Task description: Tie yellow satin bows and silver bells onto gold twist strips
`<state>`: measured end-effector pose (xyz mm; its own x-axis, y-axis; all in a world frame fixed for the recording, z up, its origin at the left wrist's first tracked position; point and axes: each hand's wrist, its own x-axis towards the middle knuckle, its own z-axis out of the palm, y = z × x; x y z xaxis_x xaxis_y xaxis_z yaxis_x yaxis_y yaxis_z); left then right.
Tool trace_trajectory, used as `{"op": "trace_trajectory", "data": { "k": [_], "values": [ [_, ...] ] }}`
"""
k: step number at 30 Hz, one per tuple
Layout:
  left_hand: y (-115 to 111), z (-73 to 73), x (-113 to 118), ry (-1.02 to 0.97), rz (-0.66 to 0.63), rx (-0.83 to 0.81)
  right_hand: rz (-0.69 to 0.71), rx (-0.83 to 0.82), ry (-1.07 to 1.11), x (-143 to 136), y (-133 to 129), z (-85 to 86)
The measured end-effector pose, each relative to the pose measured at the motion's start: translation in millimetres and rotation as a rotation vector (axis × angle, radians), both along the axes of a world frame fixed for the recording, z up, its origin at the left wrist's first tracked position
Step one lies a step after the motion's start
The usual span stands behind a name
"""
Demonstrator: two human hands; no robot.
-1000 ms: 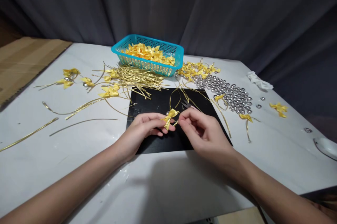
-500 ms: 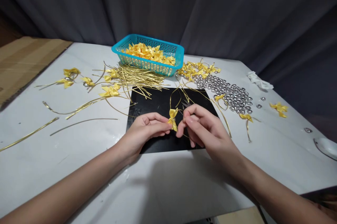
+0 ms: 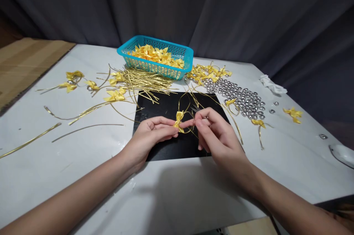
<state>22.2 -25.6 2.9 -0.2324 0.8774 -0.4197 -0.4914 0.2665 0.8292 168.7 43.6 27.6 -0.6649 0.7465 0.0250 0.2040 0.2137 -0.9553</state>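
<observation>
My left hand (image 3: 152, 132) pinches a yellow satin ribbon bow (image 3: 179, 119) between thumb and fingers, above a black mat (image 3: 166, 150). Thin gold cord (image 3: 186, 97) loops from the bow up over the mat. Beside it, my right hand (image 3: 217, 132) is closed, thumb and fingertips pinched on what looks like the cord. One finger of that hand stretches left and touches the bow. Pointed metal tips (image 3: 195, 108) show just behind my right fingers; whether that hand holds them I cannot tell.
Behind the mat stands a turquoise basket (image 3: 155, 68) of yellow bows. Cut gold cords (image 3: 146, 82) lie before it. Silver heart-shaped pieces (image 3: 240, 98) are heaped at right, near corded bows (image 3: 207, 73). More bows (image 3: 114, 95) lie at left. Cardboard (image 3: 30, 65) covers the far left corner.
The bow has tilted and shifted slightly left and down in my left hand. A finger of my right hand has stretched out to meet it.
</observation>
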Motion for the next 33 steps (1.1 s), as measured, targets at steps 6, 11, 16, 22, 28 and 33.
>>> {"op": "trace_trajectory", "data": {
  "k": [6,11,16,22,28,33],
  "values": [
    [-2,2.1,0,0.035,0.005,0.002,0.018,0.055,-0.047,-1,-1,1.8],
    [-2,2.2,0,0.126,0.015,-0.016,0.001,0.007,-0.037,-2,0,-0.2],
    [-1,2.7,0,0.11,0.085,-0.003,-0.011,0.144,-0.136,-1,-1,-3.9],
    [-1,0.8,-2,-0.006,0.079,0.027,-0.004,0.339,-0.159,-1,-1,-10.1],
    [0,0.3,-1,-0.099,0.068,0.041,-0.01,0.338,-0.146,-1,0,-10.0],
    [-1,0.6,-2,-0.116,0.061,0.041,-0.015,0.304,-0.13,-1,-1,-9.2]
  ]
}}
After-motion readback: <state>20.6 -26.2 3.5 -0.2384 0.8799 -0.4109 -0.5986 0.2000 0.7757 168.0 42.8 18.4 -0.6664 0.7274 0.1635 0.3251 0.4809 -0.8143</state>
